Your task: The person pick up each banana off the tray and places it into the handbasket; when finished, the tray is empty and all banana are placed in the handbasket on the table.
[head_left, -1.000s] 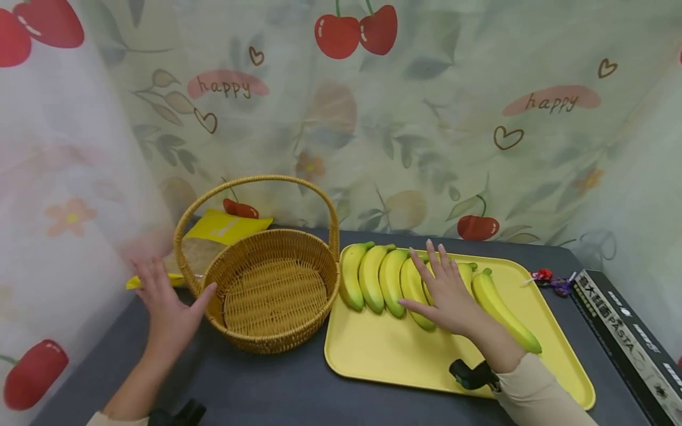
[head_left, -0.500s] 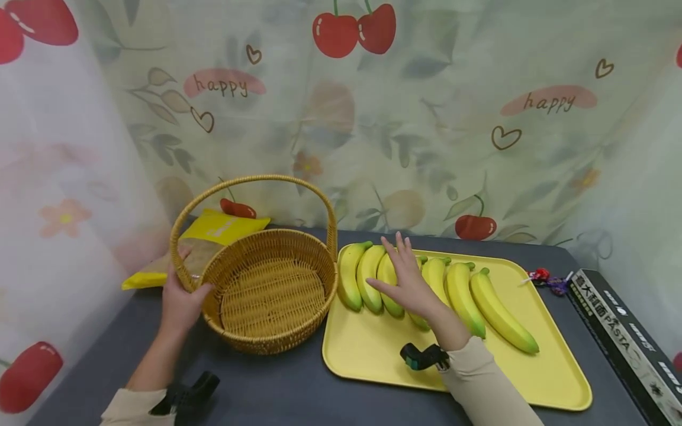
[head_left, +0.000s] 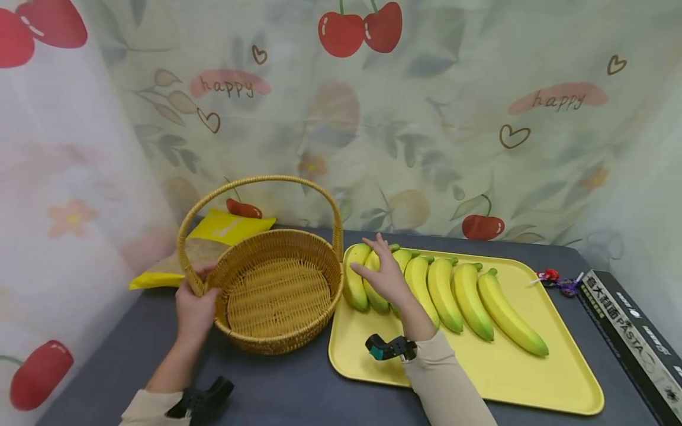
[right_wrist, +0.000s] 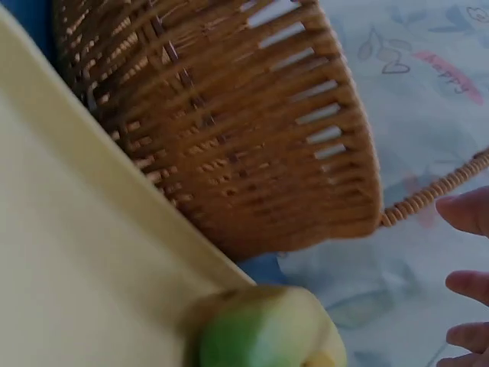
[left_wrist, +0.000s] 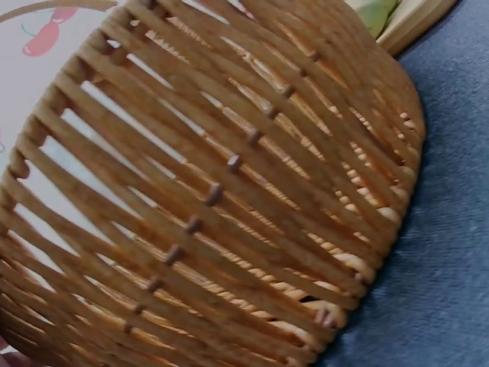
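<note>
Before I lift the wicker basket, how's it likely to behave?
The wicker basket is probably light, given its gappy weave. It should be stiff, since its handle arches upright. Lifted only where the left hand grips one side, it may tip.

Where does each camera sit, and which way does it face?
Head: on the head, facing forward and down at basket, tray and bananas; left hand, right hand and sleeves show.
Left wrist: on that wrist, facing the basket's wall closely; perhaps a bit of hand, lower left.
Right wrist: on that wrist, facing across the tray to the basket; fingers show at right.
Both wrist views share the basket.
</note>
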Motion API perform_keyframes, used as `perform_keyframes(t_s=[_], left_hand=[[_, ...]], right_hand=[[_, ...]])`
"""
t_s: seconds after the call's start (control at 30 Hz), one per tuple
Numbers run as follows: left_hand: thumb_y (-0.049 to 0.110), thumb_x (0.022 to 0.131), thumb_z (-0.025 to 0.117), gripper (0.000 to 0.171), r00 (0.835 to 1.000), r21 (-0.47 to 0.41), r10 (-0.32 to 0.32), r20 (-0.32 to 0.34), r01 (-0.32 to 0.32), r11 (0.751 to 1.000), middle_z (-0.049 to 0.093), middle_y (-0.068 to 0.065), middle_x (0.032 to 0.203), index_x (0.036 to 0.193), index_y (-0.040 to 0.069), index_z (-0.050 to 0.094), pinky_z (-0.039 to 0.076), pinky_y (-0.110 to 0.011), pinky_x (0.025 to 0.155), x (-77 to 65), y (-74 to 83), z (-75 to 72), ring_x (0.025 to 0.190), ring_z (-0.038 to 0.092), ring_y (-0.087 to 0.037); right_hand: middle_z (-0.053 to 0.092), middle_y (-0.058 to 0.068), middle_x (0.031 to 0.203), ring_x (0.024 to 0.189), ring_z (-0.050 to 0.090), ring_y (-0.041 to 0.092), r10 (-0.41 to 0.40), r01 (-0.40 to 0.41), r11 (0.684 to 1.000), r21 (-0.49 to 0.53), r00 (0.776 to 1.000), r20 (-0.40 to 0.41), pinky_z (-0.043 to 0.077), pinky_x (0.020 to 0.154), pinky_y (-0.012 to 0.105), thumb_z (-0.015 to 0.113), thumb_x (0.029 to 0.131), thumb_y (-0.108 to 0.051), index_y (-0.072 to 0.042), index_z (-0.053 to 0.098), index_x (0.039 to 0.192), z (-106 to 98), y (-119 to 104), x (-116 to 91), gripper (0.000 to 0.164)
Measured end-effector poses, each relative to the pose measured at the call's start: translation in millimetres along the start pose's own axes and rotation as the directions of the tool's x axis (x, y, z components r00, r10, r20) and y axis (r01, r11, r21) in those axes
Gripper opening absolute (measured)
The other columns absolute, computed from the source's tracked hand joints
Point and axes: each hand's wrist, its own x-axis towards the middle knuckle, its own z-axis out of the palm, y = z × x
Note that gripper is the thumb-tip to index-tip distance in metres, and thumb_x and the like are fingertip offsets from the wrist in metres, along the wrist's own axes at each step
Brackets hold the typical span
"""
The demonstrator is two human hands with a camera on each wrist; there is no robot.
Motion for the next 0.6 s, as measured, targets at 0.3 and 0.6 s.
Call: perform_keyframes(t_s=[0.3, 0.6], left_hand=[[-0.015, 0.078, 0.043, 0.042, 0.999, -0.037, -0.012, -0.032, 0.011, 0.999, 0.06, 0.019, 0.098, 0.114, 0.0, 0.059, 0.036, -0.015, 0.092, -2.3, -4.7, 1.7, 0.102, 0.047, 0.007], [-0.015, 0.078, 0.039, 0.041, 0.999, 0.003, 0.031, -0.043, -0.031, 1.0, 0.06, 0.01, 0.102, 0.11, -0.002, 0.059, 0.037, -0.014, 0.094, -2.9, -5.8, 3.2, 0.102, 0.048, 0.006]], right_hand=[[0.023, 0.01, 0.154, 0.143, 0.014, 0.031, 0.03, -0.014, 0.981, 0.192, 0.997, -0.077, 0.019, 0.113, 0.05, 0.057, 0.091, -0.013, -0.008, 0.047, 0.136, 27.2, 1.8, 10.1, 0.046], [0.033, 0.016, 0.149, 0.141, 0.024, 0.029, 0.024, 0.009, 0.965, 0.262, 0.992, -0.124, 0.021, 0.113, 0.045, 0.052, 0.093, -0.009, -0.005, 0.048, 0.134, 38.7, 6.5, 12.9, 0.042]])
